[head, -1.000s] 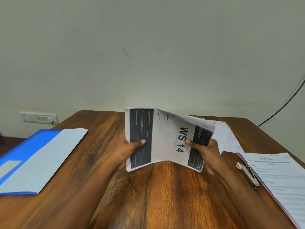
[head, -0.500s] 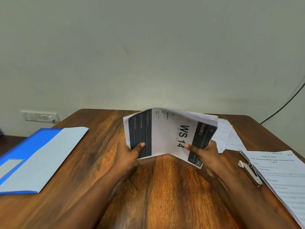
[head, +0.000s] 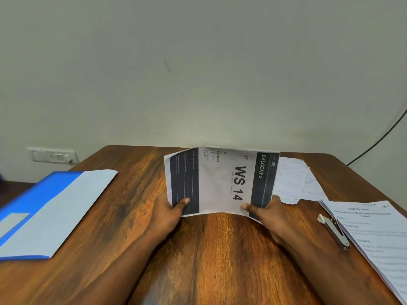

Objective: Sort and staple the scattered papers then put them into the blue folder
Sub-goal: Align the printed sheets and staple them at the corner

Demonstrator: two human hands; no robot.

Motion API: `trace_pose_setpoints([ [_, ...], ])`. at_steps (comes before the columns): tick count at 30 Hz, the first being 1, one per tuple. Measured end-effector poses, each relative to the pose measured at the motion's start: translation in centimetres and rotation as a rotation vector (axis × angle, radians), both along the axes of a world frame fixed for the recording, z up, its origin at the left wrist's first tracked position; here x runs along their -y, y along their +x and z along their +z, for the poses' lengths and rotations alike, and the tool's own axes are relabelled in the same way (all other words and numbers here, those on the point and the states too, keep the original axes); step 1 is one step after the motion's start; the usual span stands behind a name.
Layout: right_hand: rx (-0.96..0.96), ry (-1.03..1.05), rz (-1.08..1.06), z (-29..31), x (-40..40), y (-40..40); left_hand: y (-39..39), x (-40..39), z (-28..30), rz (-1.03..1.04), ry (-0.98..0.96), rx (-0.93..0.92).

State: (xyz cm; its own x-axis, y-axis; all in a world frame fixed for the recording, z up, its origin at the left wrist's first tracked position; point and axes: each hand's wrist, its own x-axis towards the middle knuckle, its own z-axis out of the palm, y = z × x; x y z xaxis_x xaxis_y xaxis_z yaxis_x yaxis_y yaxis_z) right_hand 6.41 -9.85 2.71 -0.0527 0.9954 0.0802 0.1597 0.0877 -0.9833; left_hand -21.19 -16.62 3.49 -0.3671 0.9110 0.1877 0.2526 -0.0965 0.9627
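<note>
Both hands hold a set of papers upright above the middle of the wooden table; the front sheet reads "WS 14" and "BALCONY 2" between dark bands. My left hand grips its lower left corner, thumb on the front. My right hand grips the lower right corner the same way. The blue folder lies open on the table's left side. A metal stapler rests to the right, on the edge of a printed paper stack.
More loose printed sheets lie behind the held papers at the back right. A wall socket sits low on the wall at left, and a black cable runs down the wall at right. The table's far edge meets the wall.
The held papers have been squared up and turned to face me more flatly, with the right dark band now fully showing. Both hands stayed on the lower corners.
</note>
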Motion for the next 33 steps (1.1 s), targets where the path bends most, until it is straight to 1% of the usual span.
trace_pose_setpoints([
  [5, 0.018, -0.094, 0.098, 1.0, -0.4, 0.8, -0.7, -0.5, 0.5, 0.048, -0.036, 0.011],
  [8, -0.009, -0.173, 0.124, 1.3, -0.7, 2.0, -1.7, -0.9, 1.0, 0.067, -0.112, 0.011],
  [12, -0.093, -0.304, 0.125, 1.8, -0.5, 3.2, -2.5, -1.1, 1.8, 0.028, -0.215, -0.024],
  [16, -0.127, -0.418, 0.115, 1.9, -0.2, 3.5, -2.5, -1.3, 2.3, -0.005, -0.325, -0.073],
  [19, -0.137, -0.457, 0.072, 1.6, 0.0, 3.5, -2.4, -1.5, 2.2, -0.012, -0.408, -0.095],
  [22, -0.098, -0.452, 0.040, 1.2, 0.2, 3.5, -2.2, -1.7, 1.8, 0.017, -0.480, -0.171],
  [25, -0.071, -0.437, 0.023, 1.1, 0.3, 3.4, -1.8, -1.8, 1.7, 0.067, -0.476, -0.328],
  [28, -0.053, -0.424, 0.004, 1.1, 0.3, 3.3, -1.1, -1.5, 0.8, 0.099, -0.368, -0.494],
  [30, -0.054, -0.420, -0.002, 1.1, 0.4, 3.3, 0.0, -1.0, 0.1, 0.155, -0.303, -0.678],
  [32, -0.061, -0.419, -0.005, 1.2, 0.5, 3.2, 2.0, -0.4, -0.4, 0.198, -0.163, -0.848],
  [33, -0.064, -0.422, -0.007, 1.2, 0.6, 3.1, 3.1, 0.0, -0.3, 0.166, -0.050, -0.911],
])
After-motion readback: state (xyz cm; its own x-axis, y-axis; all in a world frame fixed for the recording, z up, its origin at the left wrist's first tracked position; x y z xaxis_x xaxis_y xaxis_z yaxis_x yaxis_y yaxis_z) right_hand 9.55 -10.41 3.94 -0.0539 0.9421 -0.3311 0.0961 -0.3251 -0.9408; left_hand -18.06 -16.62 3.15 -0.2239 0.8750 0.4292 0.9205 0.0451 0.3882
